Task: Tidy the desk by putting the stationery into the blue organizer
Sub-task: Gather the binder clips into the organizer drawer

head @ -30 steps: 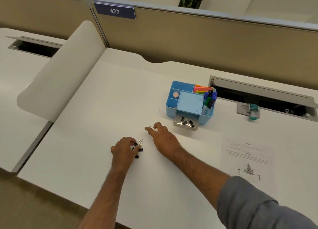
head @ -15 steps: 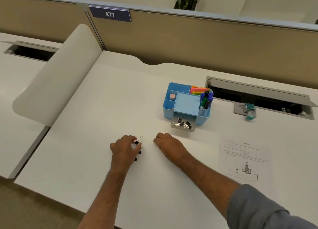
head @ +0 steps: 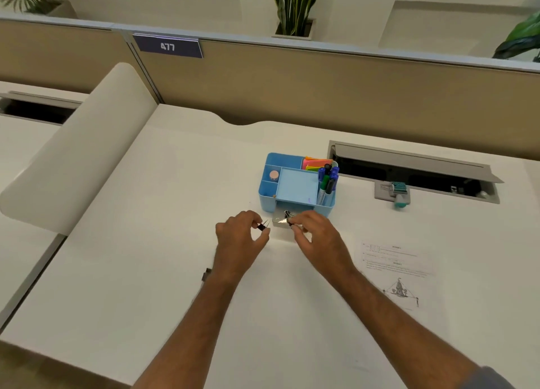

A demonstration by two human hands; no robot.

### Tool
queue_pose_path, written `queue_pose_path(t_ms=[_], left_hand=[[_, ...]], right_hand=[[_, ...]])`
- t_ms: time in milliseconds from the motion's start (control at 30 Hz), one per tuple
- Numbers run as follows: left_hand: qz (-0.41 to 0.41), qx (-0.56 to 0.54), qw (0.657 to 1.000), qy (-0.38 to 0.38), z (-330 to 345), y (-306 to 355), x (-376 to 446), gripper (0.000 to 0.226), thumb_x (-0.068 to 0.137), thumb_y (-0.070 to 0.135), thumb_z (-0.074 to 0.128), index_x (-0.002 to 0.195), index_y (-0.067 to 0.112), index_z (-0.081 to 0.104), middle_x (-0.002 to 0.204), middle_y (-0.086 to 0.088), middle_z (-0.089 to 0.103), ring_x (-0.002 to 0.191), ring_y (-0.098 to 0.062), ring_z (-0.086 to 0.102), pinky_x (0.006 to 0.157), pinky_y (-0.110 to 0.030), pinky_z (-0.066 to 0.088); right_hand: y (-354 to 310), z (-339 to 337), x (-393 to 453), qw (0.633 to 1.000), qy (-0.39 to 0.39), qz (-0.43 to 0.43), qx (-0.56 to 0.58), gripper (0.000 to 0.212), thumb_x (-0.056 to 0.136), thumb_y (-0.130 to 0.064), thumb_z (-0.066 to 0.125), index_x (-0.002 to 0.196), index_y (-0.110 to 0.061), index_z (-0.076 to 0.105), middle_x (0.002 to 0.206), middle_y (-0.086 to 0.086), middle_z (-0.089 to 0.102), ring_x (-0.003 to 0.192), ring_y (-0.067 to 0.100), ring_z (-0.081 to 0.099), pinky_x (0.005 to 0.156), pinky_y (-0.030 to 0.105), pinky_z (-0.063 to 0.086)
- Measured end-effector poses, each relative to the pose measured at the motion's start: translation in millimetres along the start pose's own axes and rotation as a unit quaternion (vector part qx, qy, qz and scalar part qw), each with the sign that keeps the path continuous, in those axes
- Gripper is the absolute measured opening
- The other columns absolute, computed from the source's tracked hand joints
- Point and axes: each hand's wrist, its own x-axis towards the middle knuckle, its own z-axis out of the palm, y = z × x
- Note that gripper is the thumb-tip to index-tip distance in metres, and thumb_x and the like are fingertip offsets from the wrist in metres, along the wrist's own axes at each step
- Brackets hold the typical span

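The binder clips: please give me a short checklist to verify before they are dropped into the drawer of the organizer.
1. Drawer pulled out of the blue organizer: ok, it is open and already holds clips.
2. Left hand has a grip on a binder clip: ok, pinched at the fingertips.
3. Right hand over the drawer: ok, its fingers sit at the front edge.
4. Right hand holds a clip: cannot tell, something dark shows at the fingertips.
5. Left clip is above the drawer: not ok, it is beside it, to the left.
6. No clips left on the desk: cannot tell, a blurred dark item lies near the left wrist.
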Motion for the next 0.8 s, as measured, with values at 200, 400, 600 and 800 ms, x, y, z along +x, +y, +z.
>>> queue_pose_path(t_ms=[200, 400, 600, 800], left_hand=[[0.076, 0.014, 0.997, -0.017, 16.5, 39.4, 28.2, 0.026, 0.089, 0.044, 0.073, 0.103, 0.025, 0.063, 0.102, 0.007, 0.066, 0.092, -0.017, 0.062, 0.082, -0.037, 0.037], [0.061, 0.019, 0.997, -0.031, 24.1, 36.5, 29.9, 0.03, 0.091, 0.041, 0.072, 0.113, 0.023, 0.064, 0.114, 0.002, 0.063, 0.103, -0.02, 0.059, 0.086, -0.038, 0.04], [-0.023, 0.006, 1.0, -0.003, 11.2, -16.7, 0.4, 0.015, 0.092, 0.027, 0.072, 0.105, 0.027, 0.066, 0.111, 0.006, 0.064, 0.099, -0.021, 0.062, 0.086, -0.037, 0.038], [-0.122, 0.003, 0.993, 0.003, -9.2, -88.5, -37.6, 0.014, 0.093, 0.022, 0.069, 0.102, 0.032, 0.065, 0.106, 0.015, 0.063, 0.098, -0.017, 0.059, 0.088, -0.035, 0.032]], right_hand=[[23.4, -14.3, 12.0, 0.999, -0.005, 0.043, -0.008, 0.026, 0.098, -0.018, 0.065, 0.123, -0.017, 0.072, 0.121, 0.0, 0.068, 0.112, 0.013, 0.059, 0.093, 0.011, 0.038], [20.8, -11.6, 6.7, 0.998, 0.025, 0.039, 0.036, 0.021, 0.096, -0.009, 0.066, 0.116, -0.016, 0.067, 0.118, -0.004, 0.053, 0.111, -0.001, 0.049, 0.09, 0.009, 0.046], [1.0, 4.2, -17.9, 0.993, -0.083, -0.045, 0.066, 0.009, 0.1, -0.019, 0.059, 0.107, -0.024, 0.062, 0.102, -0.013, 0.051, 0.089, 0.006, 0.053, 0.076, 0.017, 0.047], [-20.7, 51.6, -33.3, 0.978, -0.182, -0.045, 0.091, 0.008, 0.099, -0.028, 0.06, 0.107, -0.027, 0.061, 0.102, -0.015, 0.054, 0.089, 0.005, 0.056, 0.08, 0.026, 0.051]])
